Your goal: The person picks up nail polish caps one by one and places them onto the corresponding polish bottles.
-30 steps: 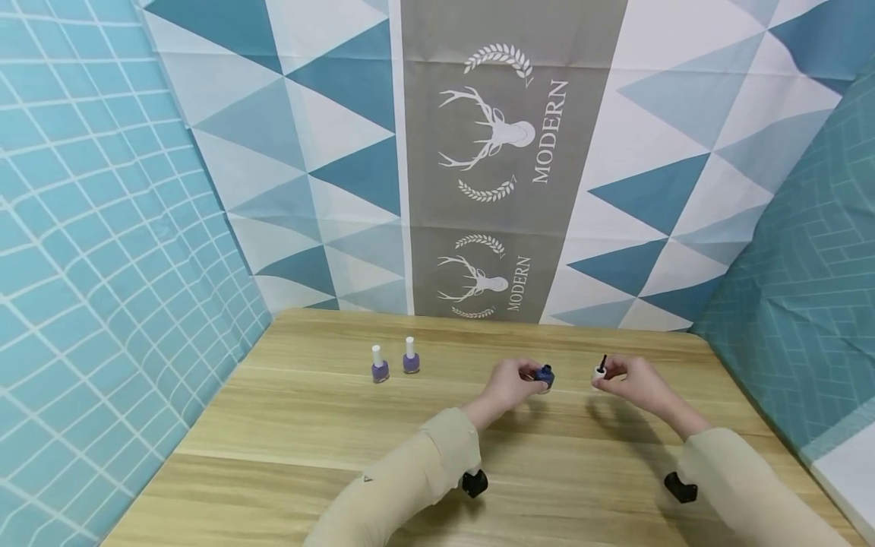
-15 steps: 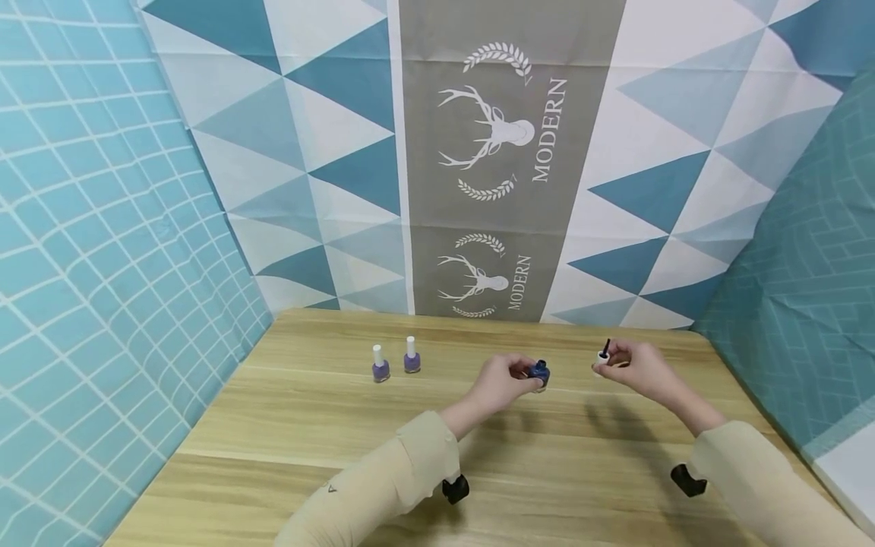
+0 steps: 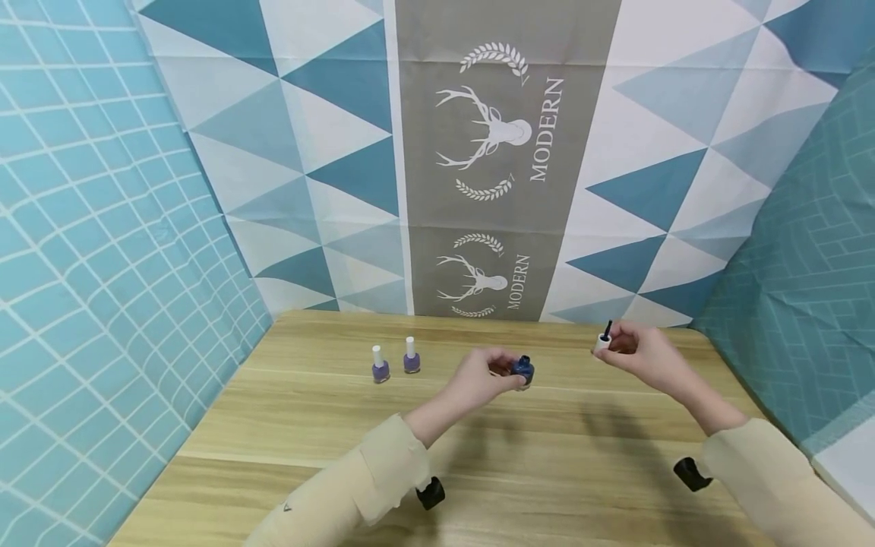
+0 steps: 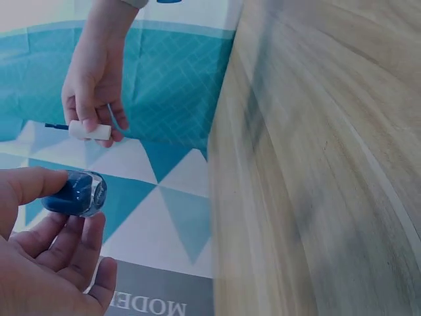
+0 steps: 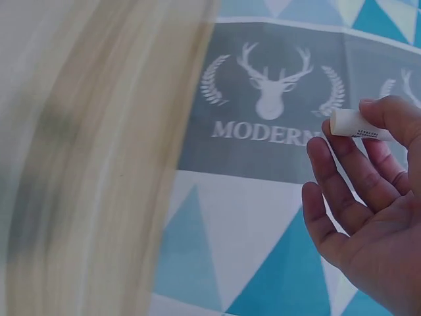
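Observation:
My left hand [image 3: 478, 377] grips an uncapped nail polish bottle [image 3: 523, 371] of dark blue, thumb on one side and fingers on the other. Its bare neck points up in the head view. To the right, my right hand [image 3: 649, 357] pinches the white cap [image 3: 602, 343] between thumb and fingers, with the dark brush [image 3: 608, 329] sticking upward out of it. Bottle and cap are well apart, both held above the table. Small dark print shows on the white cap [image 5: 355, 124] in the right wrist view, where the brush is hidden.
Two purple nail polish bottles [image 3: 380, 371] with white caps stand upright on the wooden table [image 3: 307, 433], left of my hands. A patterned cloth [image 3: 472, 213] hangs behind the table's back edge. Blue-green cloths [image 3: 813, 266] line both sides.
The gap between my hands has widened. The left hand has moved left with the blue bottle, while the right has risen with the cap and brush. The purple bottles have stayed put.

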Motion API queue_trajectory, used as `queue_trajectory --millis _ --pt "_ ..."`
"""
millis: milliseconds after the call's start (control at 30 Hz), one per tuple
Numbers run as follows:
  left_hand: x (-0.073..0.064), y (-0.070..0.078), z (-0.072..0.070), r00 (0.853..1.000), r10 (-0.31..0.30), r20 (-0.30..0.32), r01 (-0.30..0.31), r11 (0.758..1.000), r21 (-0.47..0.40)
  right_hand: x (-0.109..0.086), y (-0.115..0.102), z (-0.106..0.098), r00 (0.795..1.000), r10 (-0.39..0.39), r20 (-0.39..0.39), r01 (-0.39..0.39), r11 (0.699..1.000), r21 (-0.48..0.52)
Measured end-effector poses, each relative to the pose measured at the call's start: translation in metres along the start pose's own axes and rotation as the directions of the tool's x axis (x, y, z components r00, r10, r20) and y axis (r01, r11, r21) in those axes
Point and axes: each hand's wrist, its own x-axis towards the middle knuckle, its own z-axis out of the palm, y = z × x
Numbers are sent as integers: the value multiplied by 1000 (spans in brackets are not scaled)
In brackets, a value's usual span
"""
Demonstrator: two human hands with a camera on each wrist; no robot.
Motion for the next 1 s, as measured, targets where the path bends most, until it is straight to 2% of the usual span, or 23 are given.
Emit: queue_trajectory --millis 300,500,633,867,1000 --pt "-22 8 -16 996 86 7 -86 994 66 -8 -17 -8 998 -23 -58 23 1000 3" --pt "-34 10 -25 994 104 -13 -103 994 46 -15 -30 -6 995 -40 -95 44 998 43" --pt "-43 11 -32 992 118 -44 -117 993 30 -19 -40 -4 988 -72 -133 80 995 53" --pt "-56 15 -43 979 175 -108 -170 984 55 -24 -58 0 974 -110 -199 118 993 27" --pt "-63 14 -45 977 169 -131 -164 985 48 -26 -67 4 966 -128 -224 140 990 36"
